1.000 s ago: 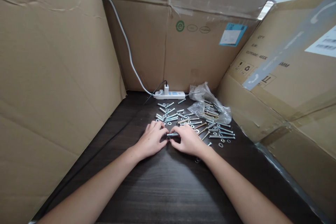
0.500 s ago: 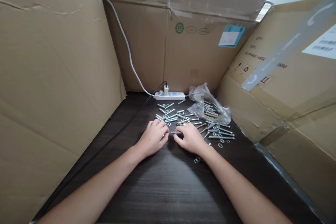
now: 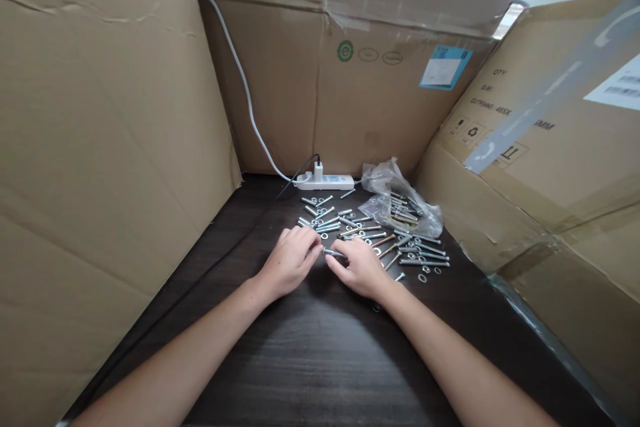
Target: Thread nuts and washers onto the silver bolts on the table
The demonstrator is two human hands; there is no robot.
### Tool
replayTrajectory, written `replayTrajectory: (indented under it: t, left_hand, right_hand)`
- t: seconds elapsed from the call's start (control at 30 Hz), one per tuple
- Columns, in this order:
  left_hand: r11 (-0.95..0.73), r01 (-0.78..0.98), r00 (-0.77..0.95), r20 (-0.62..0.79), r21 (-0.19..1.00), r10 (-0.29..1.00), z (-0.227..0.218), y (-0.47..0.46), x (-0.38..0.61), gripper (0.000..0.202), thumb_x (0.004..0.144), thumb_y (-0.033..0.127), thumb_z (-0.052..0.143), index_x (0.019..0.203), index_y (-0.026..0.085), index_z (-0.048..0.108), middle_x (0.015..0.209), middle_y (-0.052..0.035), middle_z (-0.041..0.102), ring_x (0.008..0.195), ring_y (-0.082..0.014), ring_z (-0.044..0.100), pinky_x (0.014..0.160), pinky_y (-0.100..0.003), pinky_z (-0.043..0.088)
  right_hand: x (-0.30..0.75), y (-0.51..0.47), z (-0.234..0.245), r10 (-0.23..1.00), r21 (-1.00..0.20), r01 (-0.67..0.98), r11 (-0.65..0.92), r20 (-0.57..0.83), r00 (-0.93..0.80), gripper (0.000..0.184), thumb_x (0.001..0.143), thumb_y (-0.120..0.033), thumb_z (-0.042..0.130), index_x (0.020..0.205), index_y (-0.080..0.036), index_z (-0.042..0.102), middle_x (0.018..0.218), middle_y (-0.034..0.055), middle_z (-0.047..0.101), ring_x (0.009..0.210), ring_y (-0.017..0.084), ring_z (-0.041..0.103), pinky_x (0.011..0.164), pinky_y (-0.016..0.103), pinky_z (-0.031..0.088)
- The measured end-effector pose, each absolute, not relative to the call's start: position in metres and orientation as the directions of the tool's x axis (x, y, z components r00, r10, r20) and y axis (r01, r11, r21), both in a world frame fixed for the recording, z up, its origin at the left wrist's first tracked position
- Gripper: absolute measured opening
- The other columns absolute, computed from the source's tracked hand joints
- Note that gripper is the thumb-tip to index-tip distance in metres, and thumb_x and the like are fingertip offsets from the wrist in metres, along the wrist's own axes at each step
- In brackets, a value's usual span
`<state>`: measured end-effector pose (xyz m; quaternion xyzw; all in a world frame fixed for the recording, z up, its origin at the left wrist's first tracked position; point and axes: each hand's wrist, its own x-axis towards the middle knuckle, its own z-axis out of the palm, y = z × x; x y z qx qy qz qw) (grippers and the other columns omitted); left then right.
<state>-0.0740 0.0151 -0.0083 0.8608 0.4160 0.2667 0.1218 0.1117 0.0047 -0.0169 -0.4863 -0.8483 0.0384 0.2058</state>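
My right hand (image 3: 357, 267) is closed on a silvery metal bolt (image 3: 333, 251), gripping it between thumb and fingers so that it points left. My left hand (image 3: 293, 258) is pinched at the bolt's left end, its thumb and fingertips pressed together there. Whatever small part lies between those fingertips is hidden. Just beyond both hands, loose bolts (image 3: 327, 227), short metal sleeves and washers (image 3: 325, 237) are scattered on the dark table (image 3: 300, 360). More long bolts (image 3: 425, 263) lie to the right of my right hand.
A clear plastic bag (image 3: 383, 180) with bolts inside lies at the back right. Behind the hardware is a white power strip (image 3: 325, 182) with a white cable (image 3: 245, 80). A black cable (image 3: 200, 273) crosses the left side. Cardboard boxes (image 3: 270, 80) wall in the table.
My left fingertips have moved right and closed the small gap to the bolt's left end. My right hand keeps its grip on the bolt. The view has shifted slightly.
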Motion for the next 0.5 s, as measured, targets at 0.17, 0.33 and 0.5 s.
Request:
replayTrajectory:
  t: [0.17, 0.33, 0.5]
  left_hand:
    - [-0.656, 0.601, 0.554, 0.352, 0.457, 0.754, -0.0092, 0.0138, -0.0732, 0.021, 0.094, 0.026, 0.034, 0.089, 0.019, 0.053, 0.088, -0.0029, 0.059, 0.083, -0.0172, 0.051, 0.077, -0.031, 0.037]
    - [-0.661, 0.552, 0.578, 0.339, 0.508, 0.742, -0.0123, 0.0155, -0.0727, 0.017, 0.092, 0.027, 0.038, 0.091, 0.02, 0.054, 0.091, -0.0029, 0.06, 0.087, -0.0177, 0.053, 0.08, -0.032, 0.04]
    - [-0.582, 0.609, 0.488, 0.324, 0.539, 0.81, -0.0183, 0.0206, -0.076, 0.013, 0.086, 0.03, 0.049, 0.093, 0.02, 0.053, 0.089, -0.0021, 0.059, 0.084, -0.0181, 0.053, 0.077, -0.033, 0.041]
  right_hand:
    - [0.1101, 0.0019, -0.0169, 0.863, -0.333, 0.806, 0.49, 0.319, -0.392, 0.017, 0.085, -0.035, 0.049, 0.093, -0.021, 0.056, 0.073, 0.0009, 0.062, 0.068, 0.017, 0.053, 0.067, 0.025, 0.034]
    - [0.1115, 0.0015, -0.0158, 0.858, -0.38, 0.773, 0.509, 0.296, -0.419, 0.024, 0.083, -0.034, 0.051, 0.104, -0.022, 0.054, 0.077, 0.0009, 0.064, 0.071, 0.017, 0.055, 0.068, 0.025, 0.037]
    - [0.1139, 0.0048, -0.018, 0.852, -0.364, 0.776, 0.515, 0.315, -0.418, 0.021, 0.086, -0.037, 0.05, 0.1, -0.024, 0.059, 0.075, 0.001, 0.065, 0.071, 0.017, 0.057, 0.069, 0.025, 0.037]
